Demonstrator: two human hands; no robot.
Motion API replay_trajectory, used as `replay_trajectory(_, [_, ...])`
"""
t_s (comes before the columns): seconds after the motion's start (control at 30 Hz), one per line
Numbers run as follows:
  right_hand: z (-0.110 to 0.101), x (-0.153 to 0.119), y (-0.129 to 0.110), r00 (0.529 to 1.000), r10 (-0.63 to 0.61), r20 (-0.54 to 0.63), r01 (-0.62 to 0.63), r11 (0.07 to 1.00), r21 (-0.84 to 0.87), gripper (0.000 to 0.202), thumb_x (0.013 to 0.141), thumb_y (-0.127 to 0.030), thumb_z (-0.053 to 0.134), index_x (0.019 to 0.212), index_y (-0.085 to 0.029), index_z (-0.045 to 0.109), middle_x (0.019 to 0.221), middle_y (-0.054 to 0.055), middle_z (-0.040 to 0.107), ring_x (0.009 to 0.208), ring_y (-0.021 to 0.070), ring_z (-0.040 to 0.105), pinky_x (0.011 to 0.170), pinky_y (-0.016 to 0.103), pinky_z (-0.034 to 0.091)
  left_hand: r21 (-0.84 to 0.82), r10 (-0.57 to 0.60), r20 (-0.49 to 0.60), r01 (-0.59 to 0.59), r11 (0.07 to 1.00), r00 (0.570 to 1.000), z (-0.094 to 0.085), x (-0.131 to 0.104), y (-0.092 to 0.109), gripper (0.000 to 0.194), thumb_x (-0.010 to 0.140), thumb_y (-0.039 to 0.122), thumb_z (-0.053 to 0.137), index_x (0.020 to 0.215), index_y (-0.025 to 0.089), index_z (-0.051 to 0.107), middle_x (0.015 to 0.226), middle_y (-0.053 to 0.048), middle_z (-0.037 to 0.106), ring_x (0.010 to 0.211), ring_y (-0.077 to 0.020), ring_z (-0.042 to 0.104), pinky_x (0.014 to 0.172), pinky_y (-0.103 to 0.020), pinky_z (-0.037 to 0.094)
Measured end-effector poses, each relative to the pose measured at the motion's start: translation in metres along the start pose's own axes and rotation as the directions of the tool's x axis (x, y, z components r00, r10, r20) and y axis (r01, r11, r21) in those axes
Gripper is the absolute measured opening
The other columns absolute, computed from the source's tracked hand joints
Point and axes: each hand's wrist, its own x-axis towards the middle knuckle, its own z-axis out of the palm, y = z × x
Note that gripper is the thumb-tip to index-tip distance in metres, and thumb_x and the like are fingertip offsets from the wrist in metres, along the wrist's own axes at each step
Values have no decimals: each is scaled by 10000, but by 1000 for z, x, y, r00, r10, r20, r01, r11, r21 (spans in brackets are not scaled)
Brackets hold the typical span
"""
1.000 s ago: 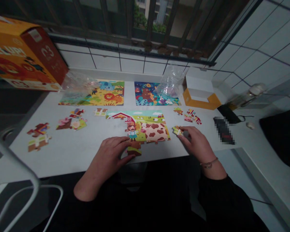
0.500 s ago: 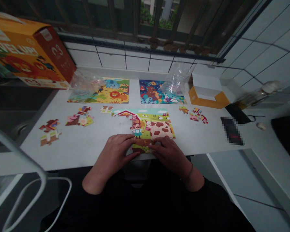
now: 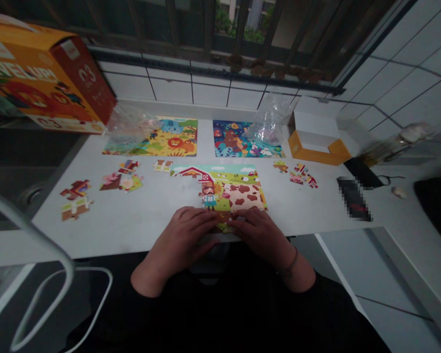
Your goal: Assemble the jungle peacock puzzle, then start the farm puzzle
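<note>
A partly joined farm jigsaw puzzle (image 3: 244, 189) lies near the counter's front edge, with a red barn roof, a farmer and a spotted cow. My left hand (image 3: 189, 233) reaches over its lower left part, fingers stretched out and lying on the brown and green pieces, thumb apart below. At the lower right, my right hand (image 3: 257, 228) has its fingers bent and thumb close on a puzzle piece (image 3: 225, 228) at the bottom edge. The fingers of both hands hide part of the bottom row. Left of the farmer, below the barn roof, the white counter shows through.
Loose puzzle pieces lie left (image 3: 75, 206) and right (image 3: 303, 176). Behind are a lion picture puzzle (image 3: 174, 139), a night-scene puzzle (image 3: 230, 139), plastic bags (image 3: 270, 122), an open yellow box (image 3: 316, 149) and a large orange box (image 3: 81, 78). A phone (image 3: 353, 198) rests at right.
My left hand has slid right and now covers the lower left pieces that showed before. My right hand stays at almost the same place on the puzzle's bottom edge.
</note>
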Motion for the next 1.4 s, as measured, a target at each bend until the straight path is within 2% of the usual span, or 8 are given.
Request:
replay_trajectory(0.2, [-4, 3, -1, 1000, 17, 24, -17, 1000, -8, 266, 1084, -168, 701, 1327, -248, 773, 1302, 112, 795, 1109, 270, 700, 1013, 473, 588, 63, 58, 8, -58, 996, 998, 15, 8, 14, 552, 1079, 338, 744, 1614, 279, 622, 1619, -68, 709, 1482, -311, 642, 1212, -540, 488])
replay_trajectory(0.47, [-9, 0, 3, 997, 78, -17, -76, 995, 64, 244, 1107, -255, 673, 1332, -256, 765, 1254, 107, 798, 1107, 278, 713, 969, 467, 587, 50, 60, 6, -61, 997, 998, 15, 10, 9, 461, 1082, 342, 742, 1536, 290, 685, 1574, -57, 742, 1451, -325, 672, 1171, -553, 510])
replay_trajectory(0.57, [-23, -7, 29, 964, 259, -60, -260, 966, -7, 223, 1119, -269, 626, 1289, -239, 767, 1235, 126, 797, 1126, 305, 711, 971, 485, 583, 37, 44, 28, -45, 998, 999, 17, 9, 7, 467, 1085, 368, 743, 1543, 307, 681, 1606, -51, 719, 1462, -333, 664, 1196, -568, 493])
replay_trajectory(0.7, [-48, -20, 87, 867, 476, -146, -497, 850, -176, 306, 1112, -322, 589, 1299, -155, 765, 1285, 198, 778, 1229, 366, 687, 1097, 559, 550, 11, 37, 27, -37, 999, 999, 17, 9, 6, 528, 1081, 355, 745, 1598, 326, 643, 1618, -49, 710, 1466, -325, 660, 1198, -560, 495])
replay_trajectory(0.87, [-71, -23, 154, 768, 620, -158, -635, 708, -308, 397, 1076, -320, 538, 1319, -112, 772, 1360, 244, 762, 1305, 392, 665, 1158, 576, 512, 1, 40, 26, -40, 999, 999, 15, 10, 6, 535, 1080, 341, 742, 1605, 329, 638, 1618, -40, 710, 1458, -321, 665, 1199, -545, 490])
replay_trajectory(1.0, [-70, -5, 178, 814, 575, -82, -570, 761, -311, 416, 1050, -305, 539, 1332, -106, 771, 1398, 242, 764, 1333, 381, 661, 1201, 555, 483, 11, 36, 23, -36, 999, 999, 16, 10, 8, 524, 1085, 353, 739, 1598, 313, 638, 1624, -39, 706, 1458, -320, 661, 1201, -538, 476])
replay_trajectory(1.13, [-54, 16, 176, 851, 525, -10, -496, 798, -342, 517, 1063, -312, 542, 1506, -87, 685, 1556, 243, 696, 1426, 381, 623, 1243, 557, 453, 4, 22, 37, -22, 1000, 999, 14, 9, 9, 531, 1091, 380, 733, 1607, 308, 626, 1636, -39, 696, 1470, -316, 647, 1205, -536, 470])
replay_trajectory(1.4, [-25, 24, 133, 799, 600, -35, -554, 714, -428, 488, 1113, -315, 441, 1485, -89, 663, 1492, 274, 712, 1286, 403, 671, 1075, 555, 541, -79, 14, 50, -10, 997, 999, 14, 6, 8, 462, 1084, 395, 730, 1535, 312, 676, 1630, -64, 698, 1488, -321, 641, 1220, -572, 492])
